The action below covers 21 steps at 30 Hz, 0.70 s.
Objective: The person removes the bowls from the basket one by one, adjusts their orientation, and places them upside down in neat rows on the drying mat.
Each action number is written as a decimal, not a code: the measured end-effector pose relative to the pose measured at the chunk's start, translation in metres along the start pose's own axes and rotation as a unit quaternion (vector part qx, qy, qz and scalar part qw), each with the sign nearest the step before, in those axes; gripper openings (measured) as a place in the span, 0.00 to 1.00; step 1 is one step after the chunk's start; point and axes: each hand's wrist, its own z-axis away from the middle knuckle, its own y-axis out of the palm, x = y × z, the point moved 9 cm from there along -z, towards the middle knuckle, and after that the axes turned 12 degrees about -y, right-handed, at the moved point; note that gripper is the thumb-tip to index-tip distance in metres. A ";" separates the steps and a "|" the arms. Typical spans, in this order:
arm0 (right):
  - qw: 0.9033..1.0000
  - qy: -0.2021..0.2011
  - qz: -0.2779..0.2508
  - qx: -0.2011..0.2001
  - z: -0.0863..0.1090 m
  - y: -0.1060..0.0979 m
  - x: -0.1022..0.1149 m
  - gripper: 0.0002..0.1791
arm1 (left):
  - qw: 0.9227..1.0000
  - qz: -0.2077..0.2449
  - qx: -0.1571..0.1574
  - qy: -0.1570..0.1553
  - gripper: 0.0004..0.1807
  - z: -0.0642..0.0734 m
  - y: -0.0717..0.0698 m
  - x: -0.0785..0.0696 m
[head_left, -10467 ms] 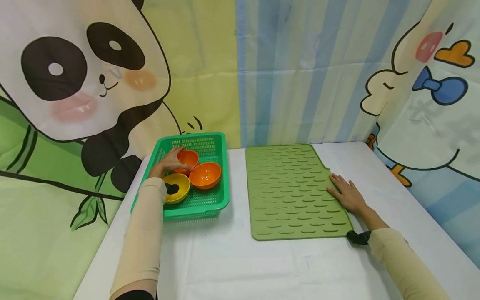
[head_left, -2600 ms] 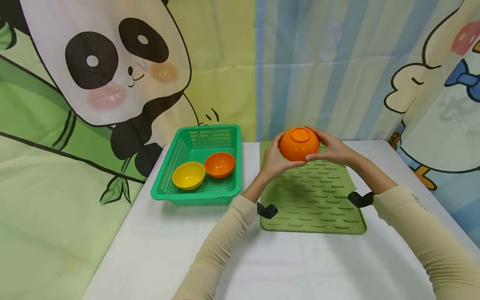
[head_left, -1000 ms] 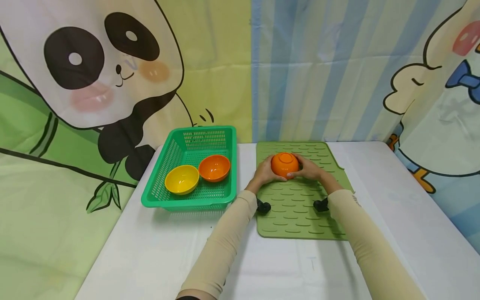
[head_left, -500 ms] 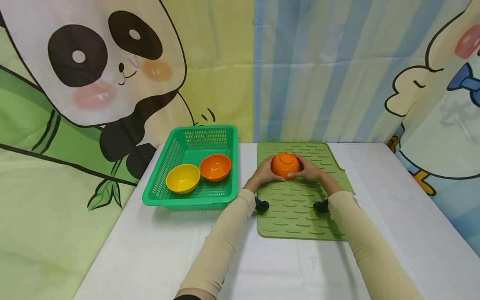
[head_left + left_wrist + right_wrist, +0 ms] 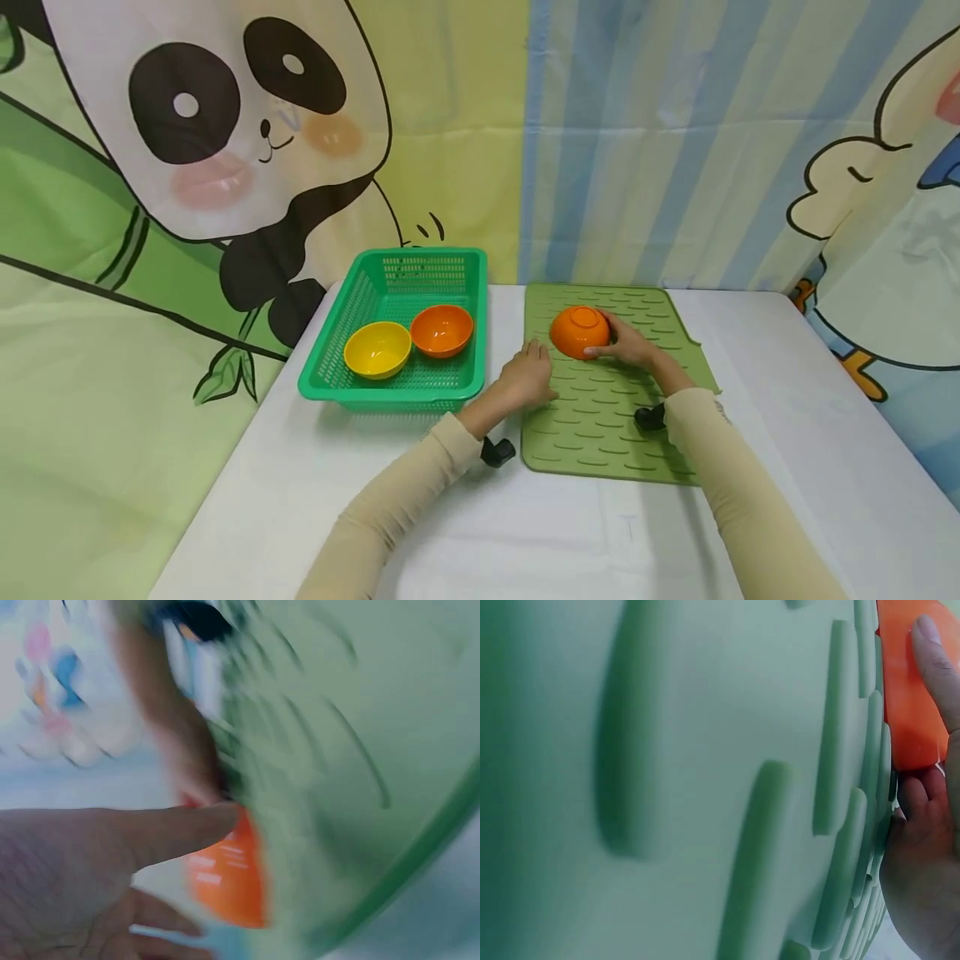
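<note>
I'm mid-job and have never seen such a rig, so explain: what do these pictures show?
No machine here: these are a person's bare left hand and right hand. The wide picture comes from a camera worn on the head; the other two from one on each wrist. On the white table are a green basket, with a yellow bowl and an orange bowl inside, and a green mat. The right hand holds an upside-down orange bowl on the mat; the left hand holds nothing.

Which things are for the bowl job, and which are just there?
Probably for the job:
upside-down orange bowl, held by the right hand
green mat under it
yellow bowl and other orange bowl in the green basket

Just there:
panda picture
striped curtain
</note>
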 end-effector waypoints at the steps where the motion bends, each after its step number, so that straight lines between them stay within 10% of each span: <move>1: 1.000 0.002 0.001 0.000 0.000 0.000 -0.001 0.53 | 1.000 0.003 0.004 0.022 0.44 0.015 -0.008 0.001; 5: 1.000 0.007 0.005 0.000 0.000 -0.002 -0.001 0.53 | 0.980 0.130 -0.018 0.150 0.29 0.062 -0.056 0.019; 10: 1.000 -0.005 -0.002 -0.003 0.001 -0.004 0.000 0.53 | 0.894 0.346 -0.104 0.265 0.18 0.083 -0.129 0.098; 12: 1.000 -0.008 0.007 -0.002 0.002 -0.003 -0.001 0.53 | 0.874 0.388 -0.124 0.266 0.21 0.081 -0.149 0.137; 16: 1.000 -0.008 0.028 -0.005 0.004 -0.003 -0.001 0.53 | 0.888 0.398 -0.087 0.213 0.35 0.074 -0.164 0.196; 21: 1.000 -0.003 0.022 -0.006 0.005 0.001 0.001 0.54 | 0.920 0.348 0.002 0.178 0.45 0.061 -0.142 0.234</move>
